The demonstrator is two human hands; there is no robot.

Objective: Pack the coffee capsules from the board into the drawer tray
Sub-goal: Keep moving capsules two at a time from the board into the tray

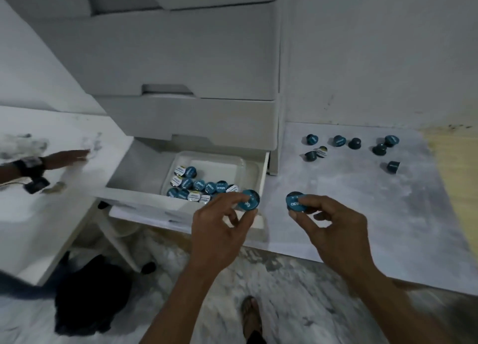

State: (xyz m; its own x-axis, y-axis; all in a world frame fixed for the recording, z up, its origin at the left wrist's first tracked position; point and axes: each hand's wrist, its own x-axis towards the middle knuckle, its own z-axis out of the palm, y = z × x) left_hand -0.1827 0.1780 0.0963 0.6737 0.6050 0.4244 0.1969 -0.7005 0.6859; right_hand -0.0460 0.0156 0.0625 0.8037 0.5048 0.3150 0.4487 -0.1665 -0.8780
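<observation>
My left hand (219, 230) pinches a teal coffee capsule (248, 200) over the front right corner of the open white drawer (137, 173). My right hand (333, 227) grips another teal capsule (295, 202) just above the near left part of the grey marbled board (362, 214). Inside the drawer sits a clear tray (248, 166) with several teal and white-lidded capsules (199, 186) heaped in its near half. Several more capsules (353, 147) lie scattered at the far end of the board.
A white drawer cabinet (186, 72) rises behind the open drawer. At the left, another person's hand with a dark wrist strap (51, 162) rests on a white desk (38, 214). A dark bag (90, 292) and a sandalled foot (251, 315) are on the floor.
</observation>
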